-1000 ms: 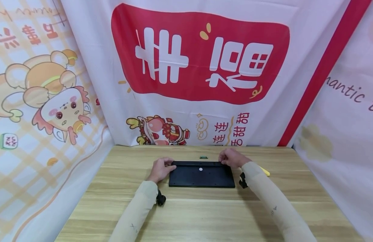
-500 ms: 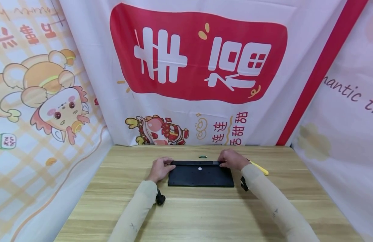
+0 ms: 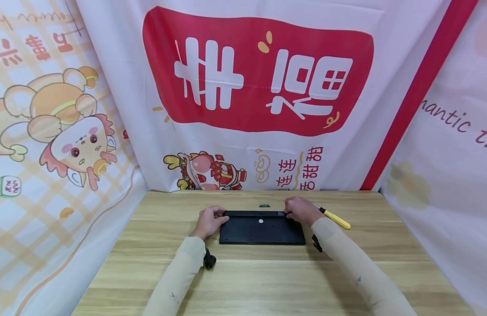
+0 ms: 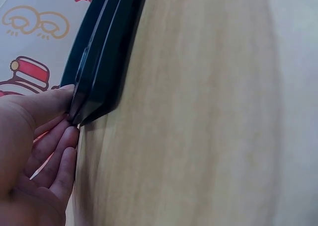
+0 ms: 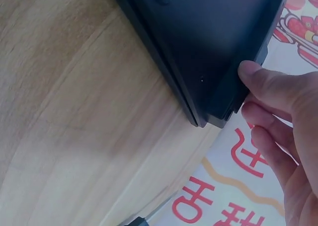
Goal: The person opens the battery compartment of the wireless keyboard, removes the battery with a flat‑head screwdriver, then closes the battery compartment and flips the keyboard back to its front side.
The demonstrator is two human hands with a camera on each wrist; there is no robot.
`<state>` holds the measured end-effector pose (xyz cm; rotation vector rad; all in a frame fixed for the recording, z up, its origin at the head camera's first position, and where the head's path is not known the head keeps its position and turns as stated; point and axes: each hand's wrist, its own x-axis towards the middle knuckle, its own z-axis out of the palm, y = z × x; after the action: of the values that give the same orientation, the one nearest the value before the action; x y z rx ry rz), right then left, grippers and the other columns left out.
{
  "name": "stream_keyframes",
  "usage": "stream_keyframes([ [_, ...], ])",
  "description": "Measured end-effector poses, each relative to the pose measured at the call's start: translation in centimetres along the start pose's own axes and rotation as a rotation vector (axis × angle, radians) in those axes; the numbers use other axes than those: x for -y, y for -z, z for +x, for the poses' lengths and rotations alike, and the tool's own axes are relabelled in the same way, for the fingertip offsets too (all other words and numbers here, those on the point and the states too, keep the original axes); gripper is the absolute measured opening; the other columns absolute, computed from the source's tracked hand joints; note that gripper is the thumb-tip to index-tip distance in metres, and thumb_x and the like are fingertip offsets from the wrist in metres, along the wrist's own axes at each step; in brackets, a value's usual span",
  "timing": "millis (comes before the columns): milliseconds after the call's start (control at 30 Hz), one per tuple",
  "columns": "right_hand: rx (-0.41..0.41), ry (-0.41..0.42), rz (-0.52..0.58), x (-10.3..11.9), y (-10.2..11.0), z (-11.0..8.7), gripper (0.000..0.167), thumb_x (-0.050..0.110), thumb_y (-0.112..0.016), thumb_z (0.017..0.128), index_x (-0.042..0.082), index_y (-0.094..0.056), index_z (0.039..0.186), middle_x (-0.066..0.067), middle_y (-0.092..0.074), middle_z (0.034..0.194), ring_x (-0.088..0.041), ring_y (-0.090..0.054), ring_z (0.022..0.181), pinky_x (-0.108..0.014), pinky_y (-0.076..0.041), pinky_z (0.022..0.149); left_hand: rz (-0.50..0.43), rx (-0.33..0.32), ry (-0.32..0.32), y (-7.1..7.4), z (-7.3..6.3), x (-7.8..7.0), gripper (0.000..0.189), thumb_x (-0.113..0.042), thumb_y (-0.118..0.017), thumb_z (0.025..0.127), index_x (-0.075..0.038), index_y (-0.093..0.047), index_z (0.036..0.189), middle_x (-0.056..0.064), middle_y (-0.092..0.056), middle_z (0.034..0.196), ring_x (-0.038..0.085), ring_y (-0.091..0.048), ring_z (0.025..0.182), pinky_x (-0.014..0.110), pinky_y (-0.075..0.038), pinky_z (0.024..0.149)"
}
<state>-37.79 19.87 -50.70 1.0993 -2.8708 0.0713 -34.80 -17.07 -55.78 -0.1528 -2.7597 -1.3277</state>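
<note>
A black keyboard (image 3: 263, 231) lies on the wooden table with its underside up, a round white sticker near its raised back ridge. My left hand (image 3: 209, 220) pinches its back left corner; in the left wrist view the thumb of the left hand (image 4: 30, 136) lies on one side of the edge and the fingers on the other. My right hand (image 3: 302, 210) grips the ridge near the back right corner. In the right wrist view, the thumb of the right hand (image 5: 283, 112) presses on the ridge of the keyboard (image 5: 203, 42) while the other fingers curl behind it.
A small green battery (image 3: 264, 205) lies behind the keyboard. To the right of my right hand is a screwdriver (image 3: 337, 219) with a yellow handle, its tip partly hidden by the hand. A printed cloth (image 3: 243, 166) hangs at the table's back edge.
My right hand has shifted slightly at the ridge, and a greyish patch beside its fingers now shows. More of the screwdriver is visible. The left hand keeps its hold on the keyboard.
</note>
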Motion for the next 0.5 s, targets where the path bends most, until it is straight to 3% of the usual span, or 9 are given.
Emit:
stream_keyframes([
  [200,0.053,-0.045,-0.051,0.97,0.59,-0.1,0.023,0.008,-0.079,0.095,0.015,-0.074,0.073,0.003,-0.067,0.092,-0.013,-0.063,0.08,-0.031,-0.056,0.066,0.004,-0.005,-0.002,0.01,-0.02,0.08,0.03,-0.017,-0.082,0.094,-0.011,-0.078,0.123,0.01,-0.079,0.119,0.027,-0.072,0.11,0.047,-0.059,0.099],
  [333,0.046,-0.05,-0.041,1.13,0.81,-0.17,0.021,0.007,-0.079,0.094,0.014,-0.076,0.075,0.001,-0.067,0.092,-0.014,-0.062,0.079,-0.032,-0.056,0.066,0.01,-0.013,-0.022,0.12,-0.04,0.06,0.028,-0.017,-0.082,0.094,-0.011,-0.079,0.122,0.01,-0.079,0.118,0.027,-0.072,0.11,0.048,-0.059,0.098],
  [500,0.0,-0.052,0.048,0.57,0.21,-0.42,0.006,0.007,-0.082,0.091,0.011,-0.084,0.094,-0.003,-0.074,0.098,-0.016,-0.07,0.087,-0.035,-0.062,0.076,0.012,-0.011,-0.025,0.12,-0.26,0.11,0.028,-0.015,-0.081,0.095,-0.008,-0.078,0.122,0.011,-0.078,0.117,0.028,-0.072,0.11,0.049,-0.059,0.098],
])
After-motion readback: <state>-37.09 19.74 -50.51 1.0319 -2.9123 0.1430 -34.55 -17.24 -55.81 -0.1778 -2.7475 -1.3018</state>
